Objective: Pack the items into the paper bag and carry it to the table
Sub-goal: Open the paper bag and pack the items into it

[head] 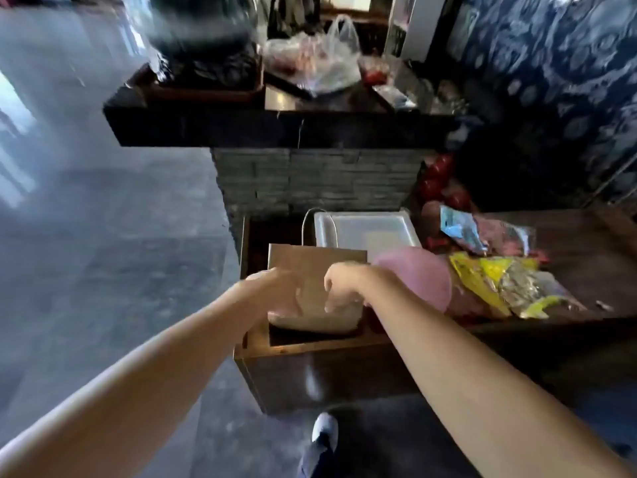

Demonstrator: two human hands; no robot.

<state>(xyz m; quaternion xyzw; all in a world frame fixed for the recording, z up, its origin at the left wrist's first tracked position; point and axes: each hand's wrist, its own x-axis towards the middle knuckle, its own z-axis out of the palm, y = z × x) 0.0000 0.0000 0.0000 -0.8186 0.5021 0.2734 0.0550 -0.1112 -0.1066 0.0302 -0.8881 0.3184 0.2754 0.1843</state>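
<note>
From the head camera, both hands work at the mouth of the brown paper bag (317, 270) standing on the low wooden desk (344, 346): the left hand (272, 288) fingers curl round its near edge, while the right hand (339, 288) fingers dip inside, too blurred to tell whether they hold anything. Packing looks barely under way, since right of the fingers a pink pouch (420, 277), a yellow snack packet (503, 284) and a blue packet (462, 232) lie unpacked, and carrying remains

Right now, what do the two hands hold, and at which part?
Both hands, left hand and right hand, are at the open top of the paper bag. Blur hides whether the fingers actually grip it.
</note>
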